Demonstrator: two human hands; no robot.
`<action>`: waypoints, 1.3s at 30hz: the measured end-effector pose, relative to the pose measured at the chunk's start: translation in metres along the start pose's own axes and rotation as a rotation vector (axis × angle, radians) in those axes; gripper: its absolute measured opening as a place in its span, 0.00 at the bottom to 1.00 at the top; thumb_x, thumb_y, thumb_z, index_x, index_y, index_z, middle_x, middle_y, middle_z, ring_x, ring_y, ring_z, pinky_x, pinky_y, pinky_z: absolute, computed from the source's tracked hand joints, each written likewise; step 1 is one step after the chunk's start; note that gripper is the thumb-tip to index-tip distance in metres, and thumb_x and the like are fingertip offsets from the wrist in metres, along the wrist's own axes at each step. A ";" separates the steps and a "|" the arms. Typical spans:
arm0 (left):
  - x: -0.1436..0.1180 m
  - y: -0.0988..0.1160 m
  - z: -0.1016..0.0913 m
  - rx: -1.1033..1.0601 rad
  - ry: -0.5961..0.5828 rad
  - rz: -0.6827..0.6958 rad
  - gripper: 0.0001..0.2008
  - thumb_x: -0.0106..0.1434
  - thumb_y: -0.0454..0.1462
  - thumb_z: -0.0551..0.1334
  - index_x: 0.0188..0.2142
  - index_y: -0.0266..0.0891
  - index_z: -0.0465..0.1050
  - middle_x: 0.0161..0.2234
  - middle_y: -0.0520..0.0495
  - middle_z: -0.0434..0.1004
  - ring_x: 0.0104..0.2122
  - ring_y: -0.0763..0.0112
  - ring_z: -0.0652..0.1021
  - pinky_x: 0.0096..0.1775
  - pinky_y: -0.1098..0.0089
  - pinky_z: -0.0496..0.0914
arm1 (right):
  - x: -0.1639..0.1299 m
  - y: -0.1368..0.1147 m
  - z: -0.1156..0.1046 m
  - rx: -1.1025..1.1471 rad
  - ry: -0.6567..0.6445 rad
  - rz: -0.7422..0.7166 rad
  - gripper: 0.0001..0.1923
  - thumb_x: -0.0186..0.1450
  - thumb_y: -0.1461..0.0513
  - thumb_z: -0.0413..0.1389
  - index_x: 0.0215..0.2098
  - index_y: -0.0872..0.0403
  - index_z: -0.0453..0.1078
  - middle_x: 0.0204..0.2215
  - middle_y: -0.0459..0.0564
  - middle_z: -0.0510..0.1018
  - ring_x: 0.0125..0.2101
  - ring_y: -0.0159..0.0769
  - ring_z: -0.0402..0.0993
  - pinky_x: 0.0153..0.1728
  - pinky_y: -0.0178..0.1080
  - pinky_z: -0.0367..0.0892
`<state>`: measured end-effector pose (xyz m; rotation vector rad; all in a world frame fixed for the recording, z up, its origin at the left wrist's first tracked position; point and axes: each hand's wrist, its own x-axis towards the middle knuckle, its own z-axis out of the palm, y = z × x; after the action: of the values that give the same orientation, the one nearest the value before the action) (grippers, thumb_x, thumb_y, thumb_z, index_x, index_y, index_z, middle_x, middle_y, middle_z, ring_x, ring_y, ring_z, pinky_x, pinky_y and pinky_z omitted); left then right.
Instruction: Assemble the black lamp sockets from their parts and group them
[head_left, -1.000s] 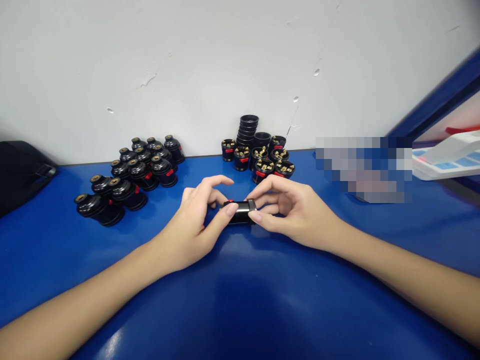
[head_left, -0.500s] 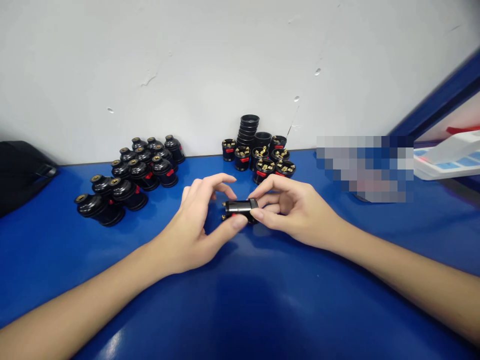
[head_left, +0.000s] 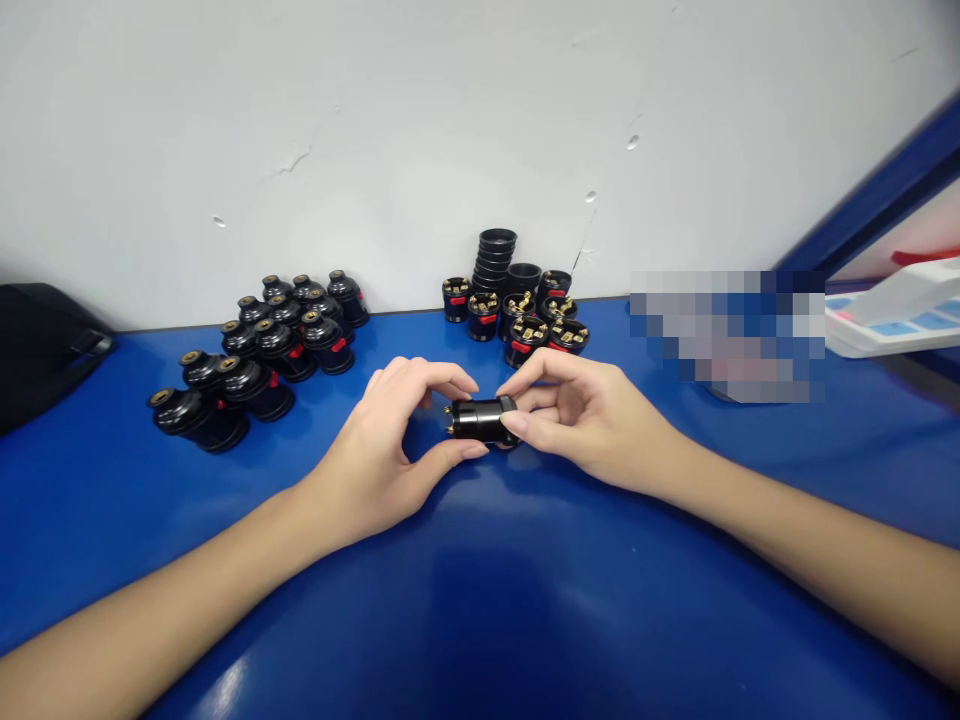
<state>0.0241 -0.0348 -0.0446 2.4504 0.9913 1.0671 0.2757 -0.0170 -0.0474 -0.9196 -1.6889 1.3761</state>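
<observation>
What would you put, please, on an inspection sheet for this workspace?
Surface: glossy blue tabletop, reflecting light.
Job's things: shiny black cylinder with brass-coloured contacts, sideways, contacts leftward.
Clutter: upright black cylinders with red tabs, ribbed black stack, domed black cylinders, black object far left.
Hands: right hand grips the cylinder's right end; left hand curls around the body, contact unclear.
Cables: nothing seen.
Surroundings: scuffed pale wall, white tray with blue sections; pixelated patch unreadable.

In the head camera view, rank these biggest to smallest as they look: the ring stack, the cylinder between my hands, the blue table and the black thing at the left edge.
1. Blue table
2. Black thing, cut off by the edge
3. Black cylinder and ring stack: too alike to rank, both partly covered
</observation>
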 end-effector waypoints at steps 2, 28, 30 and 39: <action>0.000 0.001 0.000 0.055 0.036 0.056 0.16 0.70 0.35 0.72 0.53 0.45 0.70 0.43 0.52 0.78 0.40 0.67 0.73 0.45 0.64 0.67 | 0.000 0.000 0.000 0.000 0.001 -0.005 0.15 0.66 0.57 0.71 0.42 0.54 0.73 0.29 0.49 0.85 0.28 0.32 0.82 0.29 0.32 0.76; 0.002 0.000 0.001 -0.179 0.036 -0.257 0.22 0.72 0.42 0.68 0.61 0.42 0.68 0.45 0.48 0.83 0.43 0.68 0.80 0.48 0.66 0.73 | -0.003 0.001 0.007 -0.071 0.038 -0.281 0.19 0.64 0.65 0.73 0.51 0.50 0.77 0.48 0.49 0.81 0.50 0.41 0.86 0.56 0.47 0.84; 0.002 -0.002 0.000 -0.163 0.028 -0.227 0.23 0.70 0.41 0.70 0.61 0.42 0.72 0.45 0.47 0.84 0.44 0.66 0.81 0.50 0.65 0.74 | -0.003 0.002 0.006 -0.076 0.050 -0.286 0.18 0.63 0.64 0.74 0.50 0.51 0.78 0.47 0.50 0.82 0.51 0.43 0.86 0.56 0.49 0.84; 0.001 -0.002 -0.004 0.049 0.030 -0.026 0.16 0.68 0.37 0.74 0.54 0.44 0.80 0.46 0.46 0.86 0.47 0.59 0.83 0.52 0.57 0.73 | -0.004 0.000 0.004 -0.129 0.033 -0.237 0.16 0.63 0.60 0.75 0.47 0.52 0.80 0.47 0.52 0.85 0.49 0.46 0.87 0.58 0.54 0.83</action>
<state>0.0208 -0.0329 -0.0429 2.4603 1.0673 1.0870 0.2744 -0.0221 -0.0484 -0.7787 -1.8139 1.1004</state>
